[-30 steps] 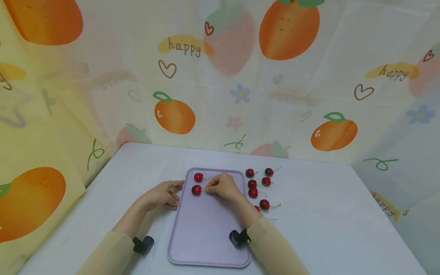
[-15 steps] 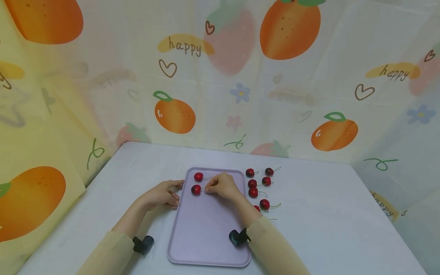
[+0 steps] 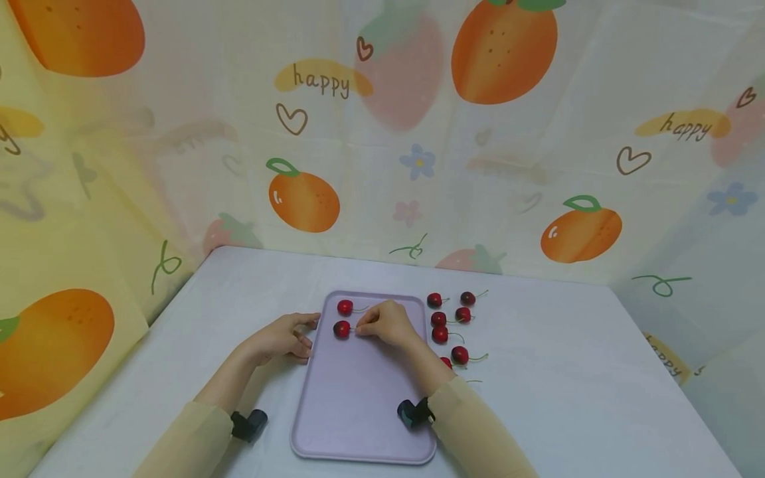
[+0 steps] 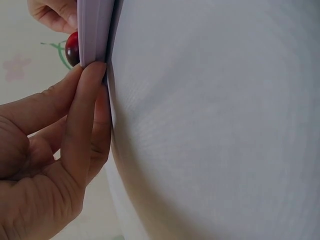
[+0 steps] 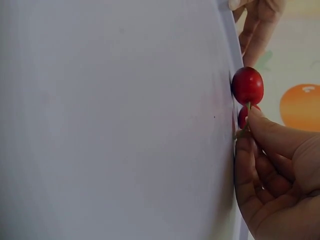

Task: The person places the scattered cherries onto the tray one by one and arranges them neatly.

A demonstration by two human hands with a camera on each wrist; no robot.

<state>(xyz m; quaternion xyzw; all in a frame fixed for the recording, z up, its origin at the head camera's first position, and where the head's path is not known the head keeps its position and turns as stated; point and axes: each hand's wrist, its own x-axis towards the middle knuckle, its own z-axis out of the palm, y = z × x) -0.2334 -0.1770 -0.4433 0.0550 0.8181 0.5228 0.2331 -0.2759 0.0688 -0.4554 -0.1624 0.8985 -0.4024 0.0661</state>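
The held cherry (image 3: 342, 330) sat on or just above the tray (image 3: 364, 398), near its far left corner, beside the second cherry (image 3: 344, 307). The right hand (image 3: 387, 324) pinched the held cherry's stem (image 5: 248, 106). The left hand (image 3: 279, 338) touched the tray's left edge with relaxed fingers. Positioning appeared to be the step in hand; the next move likely called for releasing the stem without rolling. Further cherries (image 3: 439, 334) lay right of the tray.

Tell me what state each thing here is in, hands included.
Tray: flat on the table.
Left hand: touching the tray's left edge.
Right hand: pinching the near cherry by its stem.
Near cherry: stem on; tray contact unclear.
Far cherry: lying in the tray.
Other cherries: right of the tray, some partly hidden.
Backdrop: hanging, lightly creased.
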